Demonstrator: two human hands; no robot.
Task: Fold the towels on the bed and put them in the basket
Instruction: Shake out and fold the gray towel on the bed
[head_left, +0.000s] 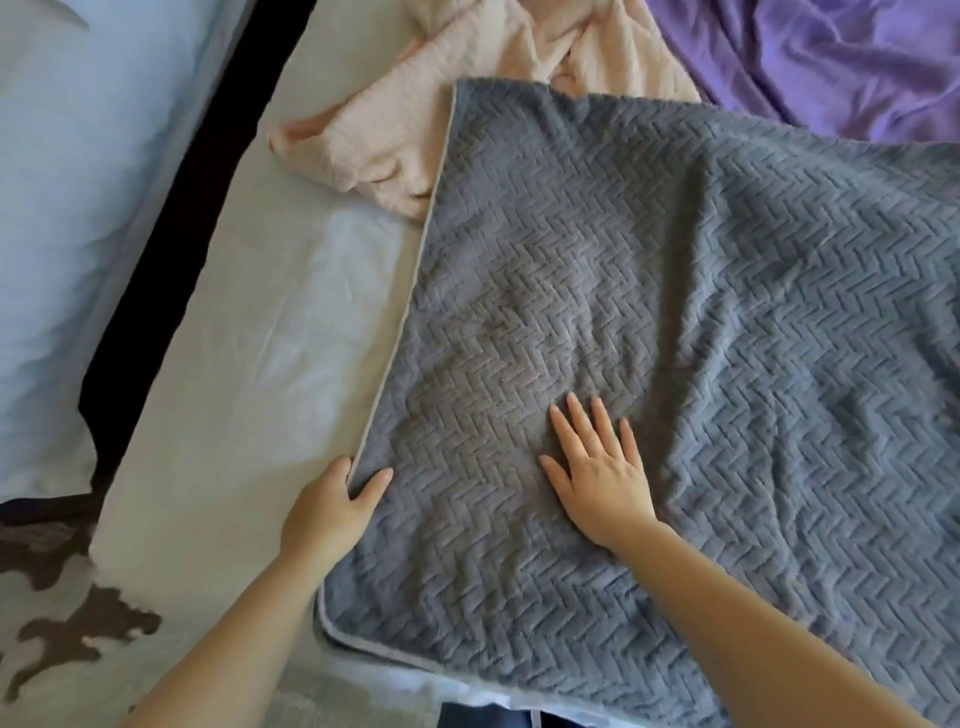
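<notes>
Near towel (675, 312) lies on bed (249, 338), overlapping far towel (415, 130).

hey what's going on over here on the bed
A person is working on a grey towel spread over the bed. The left hand pinches the towel's left edge, thumb on top. The right hand lies flat on the fabric with fingers spread. A crumpled pink towel and a purple cloth lie beyond it, not yet folded. No basket is in view.
</notes>
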